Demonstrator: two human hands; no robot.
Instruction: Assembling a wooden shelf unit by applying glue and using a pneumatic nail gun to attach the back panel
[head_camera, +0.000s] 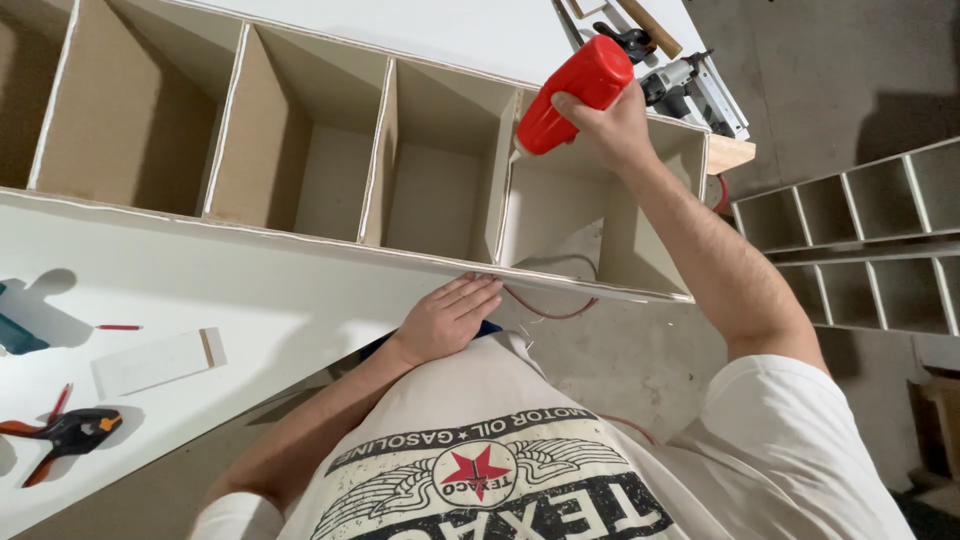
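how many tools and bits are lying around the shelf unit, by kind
red glue bottle: 1, in the right hand
spring clamp: 1
red pencil: 1
small white offcut: 1
nail gun: 1
total: 5
The left hand rests on the shelf unit edge.

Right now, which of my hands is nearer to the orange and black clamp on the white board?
Left. The left hand rests on the shelf unit's near edge, toward the clamp; the right hand grips the red glue bottle farther away.
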